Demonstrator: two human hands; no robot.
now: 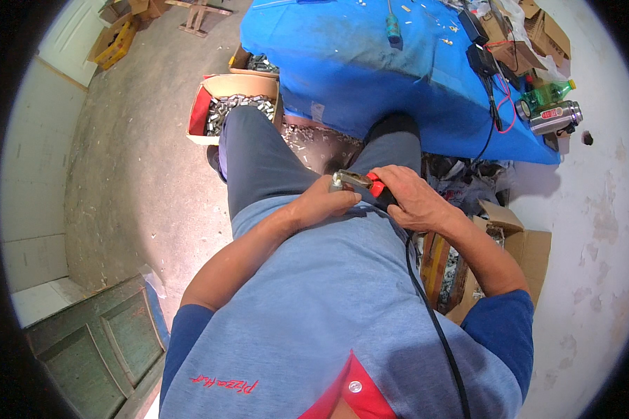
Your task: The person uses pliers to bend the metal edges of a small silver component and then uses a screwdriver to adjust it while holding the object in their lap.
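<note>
Over my lap, my left hand [323, 202] is closed, its fingers and thumb pinching a small silvery cylindrical metal piece [336, 186]. My right hand [414, 200] wraps round the red and black handles of a pair of pliers [356, 179]. The jaws of the pliers reach left to the top of the metal piece and look to be touching it. Exactly how they grip it is too small to tell. Part of the handles is hidden under my right fingers.
Ahead is a table under a blue cloth [342, 91], bearing a teal-handled screwdriver [393, 28], black adapters [481, 59], a green bottle [552, 92] and a steel flask [556, 117]. A carton [236, 85] of metal pieces stands by my left knee, another carton [528, 251] at my right.
</note>
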